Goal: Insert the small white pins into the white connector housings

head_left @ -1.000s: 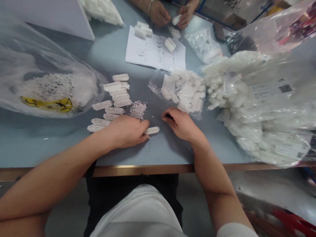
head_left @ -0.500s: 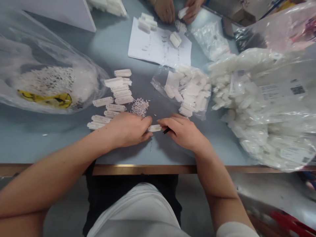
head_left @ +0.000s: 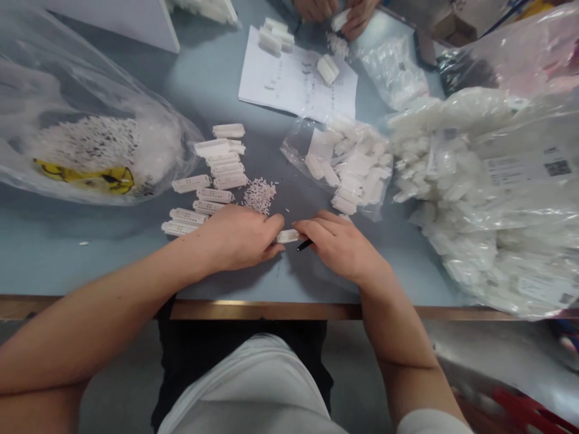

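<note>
The fingers of the left hand [head_left: 239, 238] are pressing against a white perforated plastic strip [head_left: 287, 236] lying on the blue-grey table [head_left: 67, 271], while the right hand [head_left: 341, 247] is curling closed around a slim black tool [head_left: 304, 245] just beside it.

white slotted connector [head_left: 287, 236], black stick [head_left: 304, 245], pale blue-grey tabletop [head_left: 208, 78], yellow print [head_left: 84, 176] on clear bag [head_left: 54, 90]

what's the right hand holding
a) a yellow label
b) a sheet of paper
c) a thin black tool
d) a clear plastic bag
C: a thin black tool pokes out from the fingers of the right hand, beside the white perforated plastic strip.
</note>
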Demonstrator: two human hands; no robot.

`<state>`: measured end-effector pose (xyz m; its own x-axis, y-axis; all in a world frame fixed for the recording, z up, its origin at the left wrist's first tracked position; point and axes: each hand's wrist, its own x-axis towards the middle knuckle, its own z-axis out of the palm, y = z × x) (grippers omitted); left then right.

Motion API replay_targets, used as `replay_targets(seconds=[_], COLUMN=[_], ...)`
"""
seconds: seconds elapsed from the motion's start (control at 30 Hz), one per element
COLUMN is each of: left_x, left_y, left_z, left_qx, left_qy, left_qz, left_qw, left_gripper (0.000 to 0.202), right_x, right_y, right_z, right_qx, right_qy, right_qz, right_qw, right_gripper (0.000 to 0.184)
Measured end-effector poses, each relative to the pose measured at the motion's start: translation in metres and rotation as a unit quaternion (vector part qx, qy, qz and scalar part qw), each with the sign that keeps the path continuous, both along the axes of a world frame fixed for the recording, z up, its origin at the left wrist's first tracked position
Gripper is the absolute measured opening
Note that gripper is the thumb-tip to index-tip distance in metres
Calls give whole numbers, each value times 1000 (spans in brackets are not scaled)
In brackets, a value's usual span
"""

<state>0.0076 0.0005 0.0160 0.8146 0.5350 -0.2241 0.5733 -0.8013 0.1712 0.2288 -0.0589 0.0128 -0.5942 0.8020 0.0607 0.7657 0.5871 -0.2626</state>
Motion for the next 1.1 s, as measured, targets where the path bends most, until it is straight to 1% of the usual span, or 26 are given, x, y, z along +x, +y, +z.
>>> replay_targets(seconds=[0.2,0.37,0.53,0.67,0.9,1.1], left_x=[0,0,0,0,-3,-2], left_y=[-2,-1,0,-1,-1,-1], left_z=[-1,1,1,0,0,0], left_qx=[3,-16,-27,-6,16,17], left_qy=[-17,-16,-29,-25,-27,-30], left_qz=[-15,-9,-4,-6,-16,-18], left_qw=[1000,1000,999,1000,999,999], left_gripper=[37,36,35,35,36,35], right_x=[-1,-2,-3,-2,-4,-6], right_y=[1,2,2,2,0,-1], right_z=[4,5,6,4,3,7], right_qx=[-16,-36,-44,-31,13,11], right_qy=[-14,9,26,28,18,-4], right_qz=[7,-1,-10,-12,8,17], right_qw=[1000,999,999,999,1000,1000], right_gripper=[27,24,27,29,24,25])
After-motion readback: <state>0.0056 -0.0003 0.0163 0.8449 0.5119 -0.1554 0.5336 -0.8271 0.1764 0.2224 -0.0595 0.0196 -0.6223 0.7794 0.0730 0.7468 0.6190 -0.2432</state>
